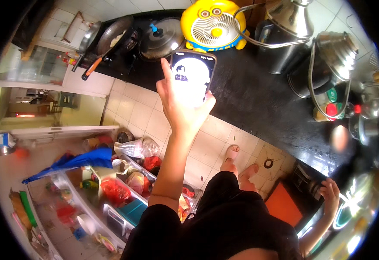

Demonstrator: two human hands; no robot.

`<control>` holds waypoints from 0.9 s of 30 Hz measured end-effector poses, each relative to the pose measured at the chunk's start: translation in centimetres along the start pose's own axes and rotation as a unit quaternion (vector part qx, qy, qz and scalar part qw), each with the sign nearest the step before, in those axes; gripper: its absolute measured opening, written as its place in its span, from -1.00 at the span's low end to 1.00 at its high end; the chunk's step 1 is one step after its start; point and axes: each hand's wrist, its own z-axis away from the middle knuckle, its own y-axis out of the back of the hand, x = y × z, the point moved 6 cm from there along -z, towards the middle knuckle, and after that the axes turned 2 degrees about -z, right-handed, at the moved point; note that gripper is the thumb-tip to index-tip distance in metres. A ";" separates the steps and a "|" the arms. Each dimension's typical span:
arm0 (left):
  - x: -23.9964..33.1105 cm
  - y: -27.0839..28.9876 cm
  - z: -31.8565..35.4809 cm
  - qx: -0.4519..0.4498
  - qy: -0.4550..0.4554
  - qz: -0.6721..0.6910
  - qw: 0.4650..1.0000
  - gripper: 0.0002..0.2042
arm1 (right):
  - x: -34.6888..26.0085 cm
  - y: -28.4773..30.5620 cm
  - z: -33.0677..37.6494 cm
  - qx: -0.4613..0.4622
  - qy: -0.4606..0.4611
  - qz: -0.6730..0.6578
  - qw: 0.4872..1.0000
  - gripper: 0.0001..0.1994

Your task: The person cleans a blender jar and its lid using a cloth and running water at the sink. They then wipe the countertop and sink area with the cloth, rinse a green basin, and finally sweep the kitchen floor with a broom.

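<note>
My left hand point(179, 113) holds a smartphone point(193, 77) out over the near edge of the black countertop point(241, 82). Its thumb runs up the phone's left side, and fingertips wrap the right side. The lit screen shows a bright round picture with a small dark figure, largely washed out by glare. Low at the right, my right hand point(329, 193) hangs by the counter's edge with loosely bent, parted fingers and nothing visible in it. Just beyond the phone stands a yellow cartoon-faced fan point(216, 31), beside a lidded pan point(161, 38) with a blue knob.
An orange-handled wok point(115, 35) sits at the far left of the counter. Two metal kettles point(280, 41) with big loop handles and several jars point(331, 108) stand right. Shelves point(74, 182) holding bags and a blue umbrella point(74, 164) fill the lower left, beside the tiled floor point(148, 119).
</note>
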 end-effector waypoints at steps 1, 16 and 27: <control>0.8 0.5 0.3 0.003 -0.005 0.010 1.000 0.04 | -0.2 0.0 0.4 0.001 0.003 0.006 1.000 -0.67; 9.6 7.6 4.0 0.123 -0.077 0.056 0.988 0.01 | 0.1 4.7 3.2 -0.001 0.044 -0.022 0.999 -0.69; 1.7 15.1 11.3 0.089 0.171 -0.088 0.977 -0.08 | 1.8 -0.1 -0.1 -0.207 0.119 0.137 0.961 -0.80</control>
